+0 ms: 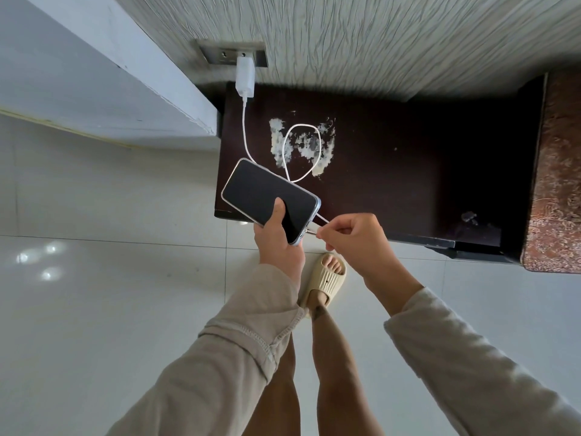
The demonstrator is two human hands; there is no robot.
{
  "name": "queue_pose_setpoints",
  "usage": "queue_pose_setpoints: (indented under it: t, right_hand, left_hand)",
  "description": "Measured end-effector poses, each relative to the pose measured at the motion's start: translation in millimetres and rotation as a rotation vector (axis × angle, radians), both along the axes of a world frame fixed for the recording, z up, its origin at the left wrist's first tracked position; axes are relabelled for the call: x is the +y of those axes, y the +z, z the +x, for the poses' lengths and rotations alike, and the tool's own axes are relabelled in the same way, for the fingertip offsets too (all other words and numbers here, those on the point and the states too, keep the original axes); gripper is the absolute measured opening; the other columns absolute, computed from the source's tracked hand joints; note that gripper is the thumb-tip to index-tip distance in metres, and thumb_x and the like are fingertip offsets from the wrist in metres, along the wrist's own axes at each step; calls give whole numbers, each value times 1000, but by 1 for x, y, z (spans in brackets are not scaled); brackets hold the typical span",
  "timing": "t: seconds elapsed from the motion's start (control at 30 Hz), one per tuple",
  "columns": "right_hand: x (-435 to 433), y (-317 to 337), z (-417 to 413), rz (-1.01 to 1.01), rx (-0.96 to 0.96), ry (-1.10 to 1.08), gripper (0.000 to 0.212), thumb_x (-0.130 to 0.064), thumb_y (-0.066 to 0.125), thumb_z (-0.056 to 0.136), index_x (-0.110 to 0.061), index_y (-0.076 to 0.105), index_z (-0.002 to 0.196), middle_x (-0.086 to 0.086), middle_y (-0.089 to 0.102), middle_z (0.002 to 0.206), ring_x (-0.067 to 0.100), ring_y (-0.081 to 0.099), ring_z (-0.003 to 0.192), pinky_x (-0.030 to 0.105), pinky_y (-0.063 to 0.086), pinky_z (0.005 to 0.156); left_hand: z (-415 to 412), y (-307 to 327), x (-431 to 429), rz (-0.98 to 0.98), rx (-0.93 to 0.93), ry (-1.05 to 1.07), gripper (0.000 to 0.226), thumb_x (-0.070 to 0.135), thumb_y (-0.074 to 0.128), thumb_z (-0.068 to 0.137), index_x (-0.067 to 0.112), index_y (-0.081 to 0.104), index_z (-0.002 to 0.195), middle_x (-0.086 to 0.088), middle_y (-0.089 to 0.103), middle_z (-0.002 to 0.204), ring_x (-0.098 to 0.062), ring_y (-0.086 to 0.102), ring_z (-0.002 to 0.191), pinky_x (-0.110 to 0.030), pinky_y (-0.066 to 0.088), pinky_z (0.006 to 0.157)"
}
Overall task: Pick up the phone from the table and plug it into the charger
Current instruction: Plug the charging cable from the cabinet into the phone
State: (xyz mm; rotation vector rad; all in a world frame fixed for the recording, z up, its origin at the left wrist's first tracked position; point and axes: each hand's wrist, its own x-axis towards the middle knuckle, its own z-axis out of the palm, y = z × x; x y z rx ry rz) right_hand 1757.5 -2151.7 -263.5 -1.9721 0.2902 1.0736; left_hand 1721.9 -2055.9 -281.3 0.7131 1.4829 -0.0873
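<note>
My left hand (276, 240) holds a phone (267, 196) with a dark screen and a pale case, screen up, over the front left corner of the dark table (408, 171). My right hand (355, 237) pinches the plug end of the white charger cable (301, 152) right at the phone's bottom edge. I cannot tell if the plug is seated in the port. The cable loops across the table top and runs up to a white charger block (244, 77) plugged into a wall socket (232, 53).
The table top has a patch of worn, flaking finish (327, 146). A patterned reddish surface (553, 184) lies at the right. A white ledge (94, 73) fills the upper left. My foot in a cream slipper (327, 278) stands on the glossy tiled floor (110, 278).
</note>
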Motion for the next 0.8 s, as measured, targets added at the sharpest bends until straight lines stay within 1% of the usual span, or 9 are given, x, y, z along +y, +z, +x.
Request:
queue_pose_setpoints:
  t: [0.1, 0.27, 0.37, 0.43, 0.53, 0.6, 0.67, 0.73, 0.8]
  right_hand:
    - [1, 0, -2, -19, -33, -11, 28, -15, 61, 78, -24, 63, 52, -8, 57, 47, 1, 54, 45, 15, 42, 53]
    - [4, -4, 4, -32, -94, 77, 17, -16, 59, 81, -10, 69, 68, -6, 56, 53, 4, 47, 50, 8, 40, 46]
    - [-1, -9, 5, -28, -101, 199, 17, -20, 59, 82, -12, 68, 70, -8, 57, 55, 2, 49, 50, -2, 38, 43]
    - [-7, -11, 3, 4, -136, 308, 14, -24, 62, 81, -14, 70, 76, -11, 57, 58, 0, 50, 54, -6, 38, 51]
    - [-23, -16, -2, 9, -263, 557, 17, -24, 69, 77, -13, 72, 89, -6, 60, 70, -1, 47, 59, 1, 37, 58]
    - [-35, -21, -4, -65, -408, 736, 15, -20, 72, 75, -12, 74, 87, -1, 68, 72, 5, 52, 63, 13, 39, 71]
    - [-43, -28, -5, -141, -600, 835, 8, -10, 77, 66, -12, 74, 73, 1, 70, 61, 16, 60, 58, 32, 49, 69]
    - [-47, -36, -6, -209, -656, 828, 8, -6, 76, 61, -10, 71, 65, 3, 67, 51, 23, 60, 50, 32, 51, 61]
    - [-51, -51, -3, -318, -539, 796, 7, -12, 65, 73, -8, 67, 78, 10, 70, 62, 30, 62, 60, 25, 42, 62]
  left_hand:
    - [-1, 0, -2, 7, -18, 9, 51, 35, 51, 90, 18, 41, 136, -8, 55, 134, -26, 51, 126, -30, 45, 98]
    - [-1, -7, -1, 33, 26, -173, 56, 35, 46, 93, 11, 33, 141, -16, 45, 144, -36, 46, 131, -44, 43, 106]
    - [0, -9, 5, -19, -32, -22, 53, 29, 52, 91, 8, 38, 138, -12, 49, 142, -24, 56, 115, -23, 53, 88]
    - [-2, -11, 9, -89, -118, 153, 46, 18, 54, 90, 9, 44, 134, -11, 53, 138, -22, 56, 110, -27, 48, 92]
    - [-4, -20, 17, -91, -168, 102, 34, 6, 54, 88, 10, 49, 121, -14, 56, 130, -30, 56, 115, -40, 46, 101]
    - [-3, -24, 22, -72, -185, 19, 26, 4, 56, 86, 17, 53, 109, -7, 63, 113, -24, 61, 101, -38, 52, 91]
    - [1, -28, 24, -59, -194, -29, 22, 6, 58, 85, 21, 57, 101, 1, 65, 100, -18, 63, 93, -30, 54, 80]
    - [6, -32, 25, -58, -202, -51, 27, 7, 60, 84, 17, 57, 109, -2, 65, 102, -21, 63, 98, -32, 53, 84]
    - [13, -36, 26, -71, -216, -69, 39, 8, 60, 84, 12, 52, 122, -6, 63, 108, -24, 62, 100, -35, 52, 89]
